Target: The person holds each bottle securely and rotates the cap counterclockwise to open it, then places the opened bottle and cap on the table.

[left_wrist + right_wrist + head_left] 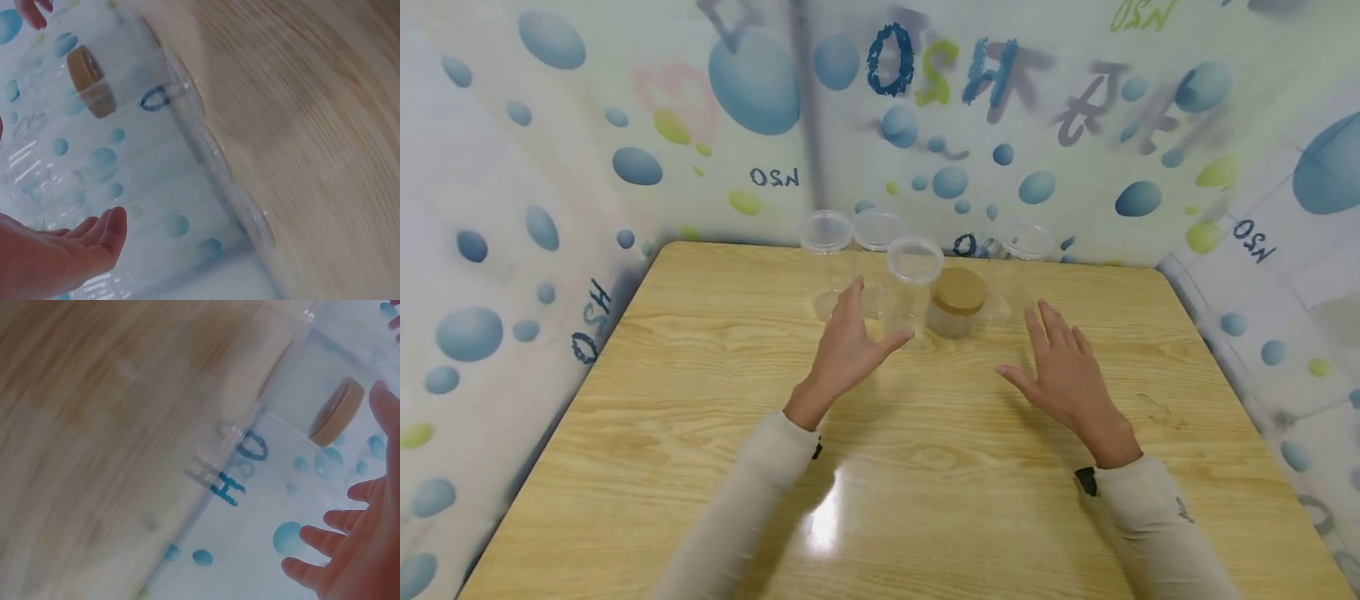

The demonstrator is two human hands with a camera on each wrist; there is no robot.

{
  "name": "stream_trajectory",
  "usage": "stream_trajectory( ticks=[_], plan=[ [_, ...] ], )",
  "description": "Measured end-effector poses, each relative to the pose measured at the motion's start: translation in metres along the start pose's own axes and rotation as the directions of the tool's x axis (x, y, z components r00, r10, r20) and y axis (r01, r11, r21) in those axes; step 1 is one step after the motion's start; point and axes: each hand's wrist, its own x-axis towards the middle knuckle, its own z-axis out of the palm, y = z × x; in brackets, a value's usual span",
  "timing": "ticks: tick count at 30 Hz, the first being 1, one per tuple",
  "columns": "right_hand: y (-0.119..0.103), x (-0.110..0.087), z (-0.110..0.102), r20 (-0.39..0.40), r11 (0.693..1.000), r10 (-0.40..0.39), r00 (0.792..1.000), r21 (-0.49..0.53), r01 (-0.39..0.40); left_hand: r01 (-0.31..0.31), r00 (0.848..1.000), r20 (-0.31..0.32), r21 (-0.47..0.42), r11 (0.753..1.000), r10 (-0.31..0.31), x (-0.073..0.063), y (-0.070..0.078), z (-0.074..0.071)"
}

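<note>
Several tall clear jars stand together at the back of the table, among them a front jar [915, 265], a left jar [827, 237] and a right jar [1027, 242]. Between them sits a short clear jar with a brown lid [959, 291], whose lid [86, 69] also shows in the left wrist view. My left hand [853, 342], thumb spread, reaches toward the front jar and overlaps the jars' lower parts in the head view. To the right, my right hand [1063, 367] hovers with fingers extended, holding nothing, in front of the right jar.
The wood-grain table [925, 500] meets a patterned wall [685, 192] right behind the jars. Side walls [1300, 350] with the same blue bubbles flank it. A bright reflection lies on the near tabletop.
</note>
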Motion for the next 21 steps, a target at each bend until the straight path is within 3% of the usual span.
stream_trajectory(
  ticks=[7,11,21],
  plan=[
    [-0.009,0.005,0.002,-0.044,0.999,-0.047,0.998,0.001,0.047,0.046,0.996,-0.072,-0.069,0.997,-0.051,0.021,0.008,0.024],
    [-0.014,0.007,0.001,-0.061,0.998,-0.064,0.996,-0.004,0.063,0.065,0.99,-0.123,-0.046,0.997,-0.07,0.027,0.01,0.036],
    [-0.02,0.015,0.0,-0.093,0.995,-0.1,0.991,-0.007,0.1,0.051,0.967,-0.253,0.023,0.998,-0.043,0.035,0.014,0.058]
  ],
)
